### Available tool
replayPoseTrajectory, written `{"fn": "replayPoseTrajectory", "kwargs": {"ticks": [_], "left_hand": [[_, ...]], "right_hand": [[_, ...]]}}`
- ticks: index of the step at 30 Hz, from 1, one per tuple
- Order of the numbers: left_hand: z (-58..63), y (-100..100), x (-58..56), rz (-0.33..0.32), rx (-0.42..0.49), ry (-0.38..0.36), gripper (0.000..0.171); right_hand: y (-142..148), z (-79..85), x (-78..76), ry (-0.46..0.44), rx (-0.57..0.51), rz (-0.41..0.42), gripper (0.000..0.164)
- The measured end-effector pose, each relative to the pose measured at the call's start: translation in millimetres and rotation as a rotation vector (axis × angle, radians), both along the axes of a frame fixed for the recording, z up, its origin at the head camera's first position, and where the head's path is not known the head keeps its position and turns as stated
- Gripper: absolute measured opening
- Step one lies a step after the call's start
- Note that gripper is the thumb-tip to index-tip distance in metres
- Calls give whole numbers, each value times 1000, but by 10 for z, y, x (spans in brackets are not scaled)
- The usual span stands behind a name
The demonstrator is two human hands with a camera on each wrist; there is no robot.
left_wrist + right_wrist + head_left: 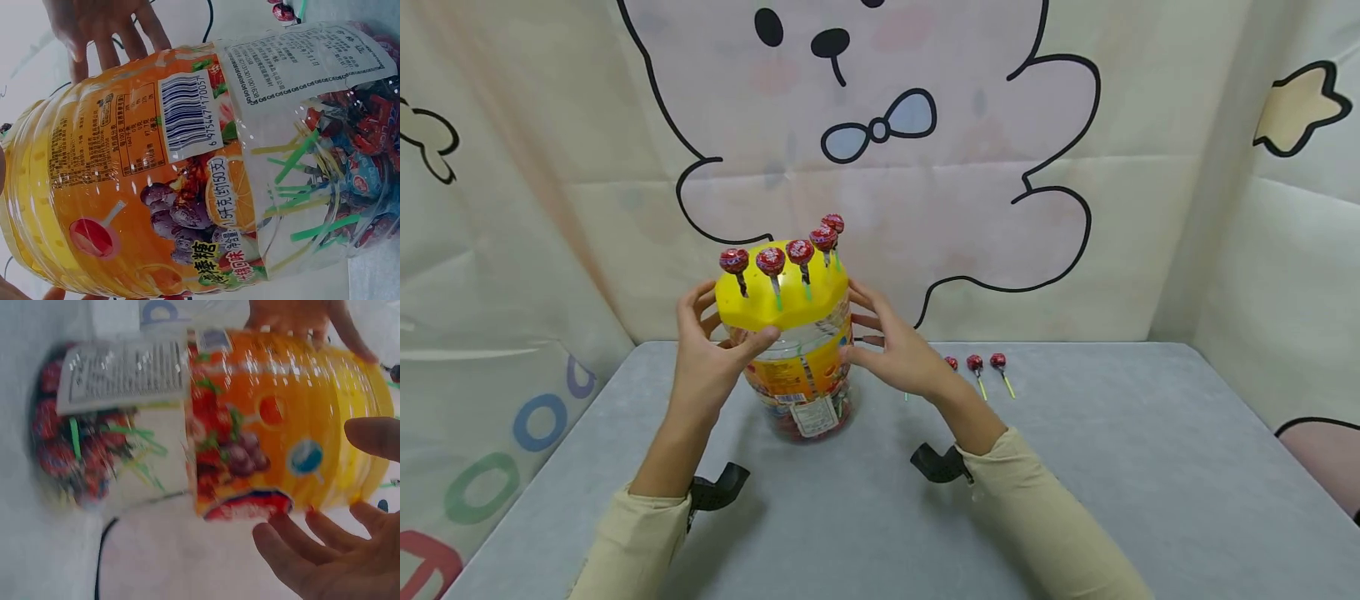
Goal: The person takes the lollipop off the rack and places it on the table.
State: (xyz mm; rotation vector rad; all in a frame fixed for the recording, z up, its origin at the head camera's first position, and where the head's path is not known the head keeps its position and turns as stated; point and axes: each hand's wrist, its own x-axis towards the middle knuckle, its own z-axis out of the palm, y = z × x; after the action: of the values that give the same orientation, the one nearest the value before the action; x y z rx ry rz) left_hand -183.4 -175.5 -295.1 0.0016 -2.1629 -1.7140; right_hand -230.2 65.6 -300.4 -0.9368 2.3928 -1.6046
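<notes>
A large clear jar (805, 375) of lollipops, wrapped in an orange label, leans a little at the back left of the table in the head view. Several red-wrapped lollipops (771, 262) stand upright by their sticks in its yellow lid (775, 308). My left hand (711, 362) grips the jar's left side, thumb along the lid's front edge. On the opposite side, my right hand (902, 350) holds it with the thumb in front and fingers behind. Through the clear wall, wrapped candies (369, 175) and green and yellow sticks show in the left wrist view.
To the right of the jar, a few loose lollipops (975, 364) lie on the grey table (1112, 467), one partly behind my right hand. A cloth backdrop (970, 217) with a cartoon bear rises at the table's far edge. Black wrist mounts (938, 462) stick out below the forearms.
</notes>
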Motion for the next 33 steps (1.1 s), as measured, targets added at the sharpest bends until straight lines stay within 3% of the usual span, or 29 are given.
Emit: {"fn": "replayPoseTrajectory", "kwargs": {"ticks": [2,6,10,14,21,33], "left_hand": [[-4,6,0,7,-2,-4,94],[-2,0,-6,8,-10,-11,96],[7,-2,-18,8,-17,-9,96],[4,7,-21,-6,-22,-9,96],[-29,14,-19,2,-33,-8,95],[-75,23,-41,9,-61,12,93]], "right_hand": [[32,64,-50,21,29,-24,73],[60,272,-146,161,61,-104,57],[13,509,-225,329,52,-159,59],[-52,651,-280,423,69,-179,62],[-126,717,-304,437,93,-181,57],[-125,742,-369,451,13,-213,48]]}}
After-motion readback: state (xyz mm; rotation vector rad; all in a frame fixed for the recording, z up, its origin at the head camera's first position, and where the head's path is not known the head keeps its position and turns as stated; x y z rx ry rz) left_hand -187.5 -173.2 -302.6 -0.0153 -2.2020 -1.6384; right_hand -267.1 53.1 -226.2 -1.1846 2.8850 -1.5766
